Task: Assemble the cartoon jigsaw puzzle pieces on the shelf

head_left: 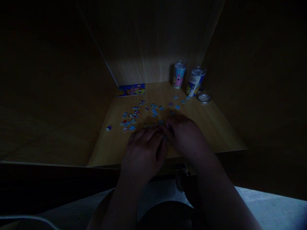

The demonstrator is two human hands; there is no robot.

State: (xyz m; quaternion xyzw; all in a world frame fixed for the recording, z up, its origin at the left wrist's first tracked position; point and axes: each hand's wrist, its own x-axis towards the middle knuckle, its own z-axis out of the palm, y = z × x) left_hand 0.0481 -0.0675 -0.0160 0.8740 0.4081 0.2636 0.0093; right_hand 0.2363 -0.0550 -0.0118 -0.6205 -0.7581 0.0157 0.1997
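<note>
Both hands meet near the front of a wooden desktop, over a row of joined jigsaw pieces. My left hand is closed, its curled fingers on the near side of the row and its thumb beside a dim bit of puzzle. From the right, my right hand comes in with thumb and forefinger pinched together at the row's right end. My hands mostly cover the pieces under them, and the light is very dim. A blue jigsaw piece shows just beyond the fingertips.
Loose and partly joined pieces lie left and beyond my hands. A lone piece sits far left. At the back are a cartoon picture card, two printed cans and a round lid. Wooden panels enclose the sides.
</note>
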